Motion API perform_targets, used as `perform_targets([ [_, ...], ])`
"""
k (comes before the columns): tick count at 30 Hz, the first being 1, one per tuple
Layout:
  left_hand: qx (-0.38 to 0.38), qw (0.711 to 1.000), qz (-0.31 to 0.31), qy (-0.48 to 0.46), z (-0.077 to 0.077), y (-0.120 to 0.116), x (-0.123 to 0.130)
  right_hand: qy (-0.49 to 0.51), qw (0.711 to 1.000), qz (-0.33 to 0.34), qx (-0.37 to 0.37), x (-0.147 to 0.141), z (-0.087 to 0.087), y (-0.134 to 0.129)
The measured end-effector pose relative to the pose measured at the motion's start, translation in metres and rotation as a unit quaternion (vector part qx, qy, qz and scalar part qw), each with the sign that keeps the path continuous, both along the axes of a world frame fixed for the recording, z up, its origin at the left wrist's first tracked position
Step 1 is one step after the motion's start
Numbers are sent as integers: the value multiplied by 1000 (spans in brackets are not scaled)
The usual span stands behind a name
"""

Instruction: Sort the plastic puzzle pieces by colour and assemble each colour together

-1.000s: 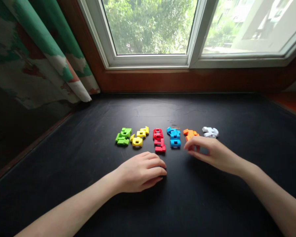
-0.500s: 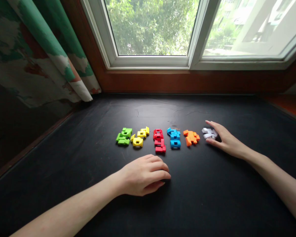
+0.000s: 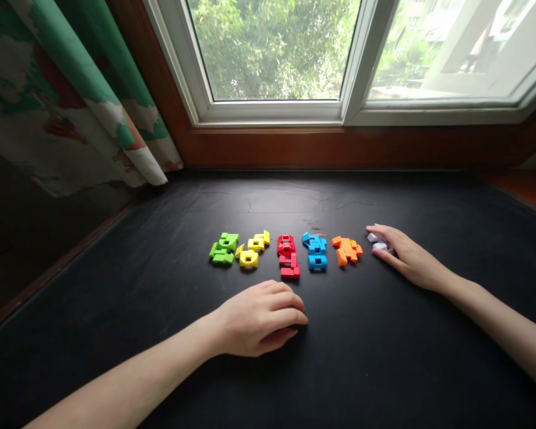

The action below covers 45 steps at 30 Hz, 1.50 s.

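My right hand point(image 3: 395, 253) curves around the white pieces point(image 3: 379, 245) at the right end of a row, its palm and fingers partly covering them. My left hand point(image 3: 265, 319) rests on the black surface, fingers curled down, nearest to the red pieces point(image 3: 288, 260); whether anything is under its fingers is hidden. Left of the red ones lie yellow pieces point(image 3: 249, 258) and green pieces point(image 3: 223, 256). To their right are blue pieces point(image 3: 317, 261) and orange pieces point(image 3: 347, 250), the orange ones nearest to the white.
The black tabletop point(image 3: 339, 369) reaches back to a brown wooden sill point(image 3: 268, 148) below a white-framed window point(image 3: 268, 113). A patterned curtain point(image 3: 129, 137) hangs at the left, its lower edge close to the table's back left corner.
My right hand has closed in over the white pieces, its fingertips shifted slightly left, and covers more of them. My left hand has hardly moved.
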<state>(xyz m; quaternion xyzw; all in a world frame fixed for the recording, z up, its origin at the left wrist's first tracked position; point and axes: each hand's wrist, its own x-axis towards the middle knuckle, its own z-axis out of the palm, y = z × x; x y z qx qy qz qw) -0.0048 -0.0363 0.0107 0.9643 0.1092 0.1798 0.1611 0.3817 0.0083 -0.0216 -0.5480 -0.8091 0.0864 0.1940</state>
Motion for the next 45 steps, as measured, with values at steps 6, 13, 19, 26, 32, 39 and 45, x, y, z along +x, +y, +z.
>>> perform_targets([
  [6, -7, 1000, 3, -4, 0, 1, 1, 18, 999, -39, -5, 40, -4, 14],
  [13, -23, 1000, 11, -6, 2, 3, 2, 29, 999, -12, -8, 51, 2, 27],
  [19, -30, 999, 16, -3, 2, 4, 3, 51, 998, 21, -10, 30, 6, 26],
  [26, -36, 999, 20, 1, 3, 5, 3, 79, 997, 8, -7, 27, 5, 30],
  [32, -36, 999, 27, 3, 2, 6, 3, 65, 996, -54, 33, 58, -5, 61],
  [39, -45, 998, 33, -6, 3, 7, 4, 34, 988, -137, 69, 96, -5, 120],
  [45, -49, 998, 36, -7, 4, 9, 5, 23, 979, -185, 84, 107, -9, 146],
])
